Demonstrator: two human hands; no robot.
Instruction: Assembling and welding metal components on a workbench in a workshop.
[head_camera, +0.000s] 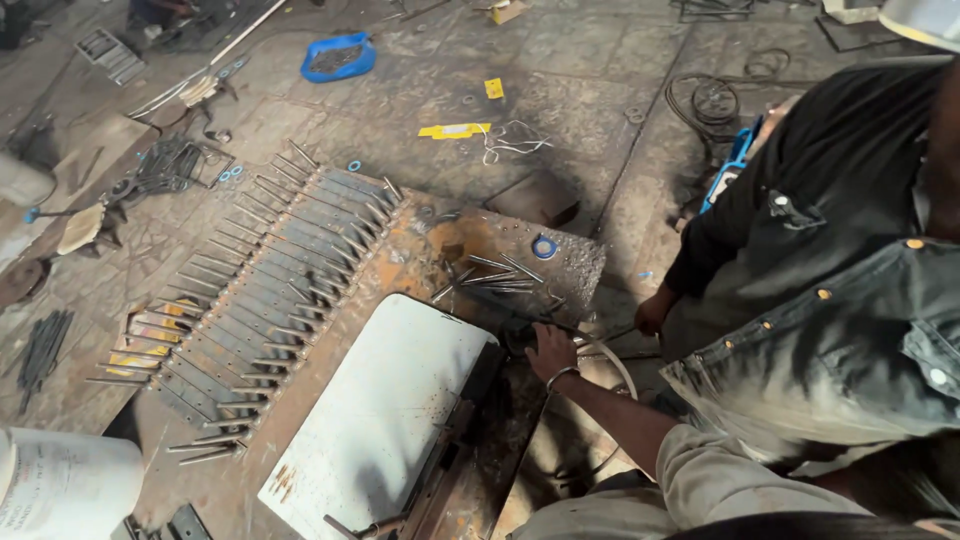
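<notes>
Head view, workshop floor. One of the wearer's hands (551, 352), side not determinable, reached forward from the lower right on a pale-sleeved forearm with a thin bangle at the wrist; fingers were spread and partly curled, palm down, resting at the edge of a rusty flat steel plate (420, 255). Whether it gripped anything could not be told. The other hand was not seen. A co-worker's hand (652, 315), closed loosely, hung near a thin curved metal rod (610, 345). Just ahead of the wearer's hand lay loose grey steel pins (500, 272) and a blue ring (544, 247). A white rectangular panel (385, 410) lay beside it.
</notes>
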